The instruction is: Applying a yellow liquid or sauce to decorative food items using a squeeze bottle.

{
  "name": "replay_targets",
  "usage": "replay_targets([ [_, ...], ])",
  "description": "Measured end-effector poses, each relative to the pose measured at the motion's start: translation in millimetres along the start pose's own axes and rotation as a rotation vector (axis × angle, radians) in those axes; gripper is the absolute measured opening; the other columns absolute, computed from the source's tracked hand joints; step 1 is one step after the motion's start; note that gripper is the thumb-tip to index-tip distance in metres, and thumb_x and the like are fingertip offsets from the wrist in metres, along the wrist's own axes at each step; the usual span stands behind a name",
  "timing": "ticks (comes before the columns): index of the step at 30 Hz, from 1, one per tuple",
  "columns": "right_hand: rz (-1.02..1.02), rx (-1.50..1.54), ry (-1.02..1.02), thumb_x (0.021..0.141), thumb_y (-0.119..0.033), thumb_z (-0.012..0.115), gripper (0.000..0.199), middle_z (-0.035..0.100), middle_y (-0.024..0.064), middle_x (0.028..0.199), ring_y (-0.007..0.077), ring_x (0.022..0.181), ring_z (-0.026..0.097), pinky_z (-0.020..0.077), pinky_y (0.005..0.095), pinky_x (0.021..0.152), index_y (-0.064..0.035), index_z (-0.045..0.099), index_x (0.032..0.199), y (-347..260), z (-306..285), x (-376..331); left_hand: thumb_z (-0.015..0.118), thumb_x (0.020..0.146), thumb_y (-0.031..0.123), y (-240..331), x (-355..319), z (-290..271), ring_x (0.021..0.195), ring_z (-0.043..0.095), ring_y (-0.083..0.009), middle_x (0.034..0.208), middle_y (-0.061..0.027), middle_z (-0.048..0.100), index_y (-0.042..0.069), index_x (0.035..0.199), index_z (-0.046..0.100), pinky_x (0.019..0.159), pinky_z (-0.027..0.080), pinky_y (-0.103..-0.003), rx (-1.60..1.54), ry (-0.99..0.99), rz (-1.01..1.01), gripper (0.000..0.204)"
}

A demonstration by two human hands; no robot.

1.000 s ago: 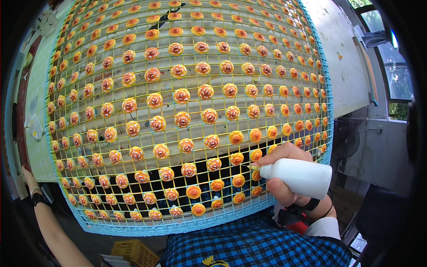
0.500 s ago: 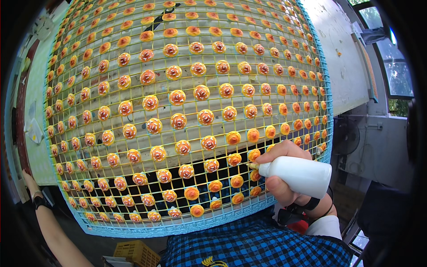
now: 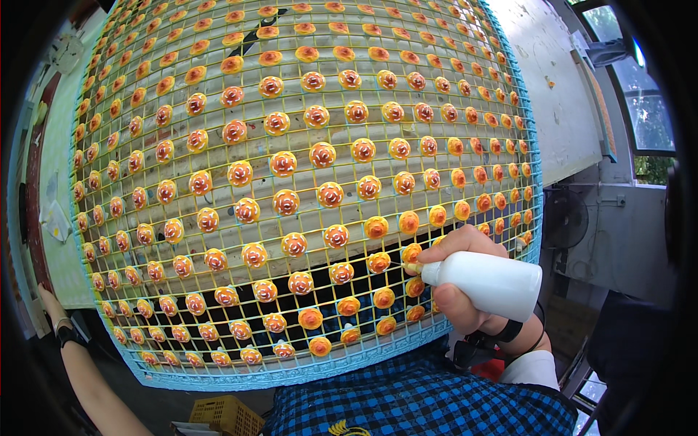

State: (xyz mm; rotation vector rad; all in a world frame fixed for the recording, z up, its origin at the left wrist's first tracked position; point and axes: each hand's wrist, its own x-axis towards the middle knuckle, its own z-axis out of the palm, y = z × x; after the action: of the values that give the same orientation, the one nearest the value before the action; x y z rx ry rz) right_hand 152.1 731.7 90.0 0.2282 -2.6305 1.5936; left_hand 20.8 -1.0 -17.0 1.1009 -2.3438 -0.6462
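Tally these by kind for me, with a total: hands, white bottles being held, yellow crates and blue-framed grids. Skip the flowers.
Hands: 2, the left hand and the right hand
White bottle: 1
Yellow crate: 1
Blue-framed grid: 1
Total: 5

Counted: one white squeeze bottle (image 3: 491,285), one blue-framed wire grid panel (image 3: 218,380), one left hand (image 3: 52,307), one right hand (image 3: 459,307), one yellow plastic crate (image 3: 227,416), one black fan (image 3: 567,218). Orange-yellow rosettes (image 3: 323,155): over one hundred; exact total indeterminable.
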Motion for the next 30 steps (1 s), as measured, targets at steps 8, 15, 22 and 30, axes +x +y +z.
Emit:
replay_targets([
  [8, 0.084, 0.055, 0.026, 0.07, -0.022, 0.062, 0.027, 0.054, 0.0091, 0.069, 0.0168, 0.056, 0.056, 0.0431, 0.0244, 0.05, 0.0011, 0.055, 0.081, 1, 3, -1, 0.036, 0.084, 0.04, -22, 19, 1, 0.086, 0.046, -0.0272, 0.1, -0.0196, 0.051, -0.002, 0.103, 0.047, 0.075, 0.036, -0.03, -0.069, -0.002, 0.029, 0.047],
  [15, 0.176, 0.103, 0.007, 0.07, -0.026, 0.064, 0.03, 0.056, 0.0086, 0.07, 0.0166, 0.057, 0.057, 0.0443, 0.0238, 0.05, 0.0002, 0.057, 0.083, -5, 3, -1, 0.036, 0.084, 0.039, -45, 42, 0, 0.085, 0.046, -0.027, 0.098, -0.019, 0.051, -0.002, 0.101, 0.047, 0.074, 0.036, -0.031, -0.136, -0.003, 0.055, 0.046],
  [22, 0.232, 0.056, -0.085, 0.073, -0.037, 0.059, 0.042, 0.059, 0.0089, 0.077, 0.0089, 0.064, 0.056, 0.0449, 0.0208, 0.059, -0.0002, 0.05, 0.091, -7, 1, -1, 0.037, 0.084, 0.039, -54, 49, 8, 0.083, 0.046, -0.0268, 0.095, -0.0184, 0.052, -0.001, 0.1, 0.048, 0.073, 0.037, -0.031, -0.2, -0.009, 0.08, 0.045],
  [30, 0.21, 0.07, -0.103, 0.074, -0.035, 0.059, 0.04, 0.06, 0.0087, 0.076, 0.0093, 0.064, 0.056, 0.0452, 0.0216, 0.06, -0.0005, 0.049, 0.091, -6, -6, -1, 0.037, 0.084, 0.038, -60, 66, -13, 0.082, 0.046, -0.0266, 0.093, -0.0177, 0.052, -0.001, 0.099, 0.048, 0.072, 0.037, -0.031, -0.263, 0.008, 0.125, 0.043],
])
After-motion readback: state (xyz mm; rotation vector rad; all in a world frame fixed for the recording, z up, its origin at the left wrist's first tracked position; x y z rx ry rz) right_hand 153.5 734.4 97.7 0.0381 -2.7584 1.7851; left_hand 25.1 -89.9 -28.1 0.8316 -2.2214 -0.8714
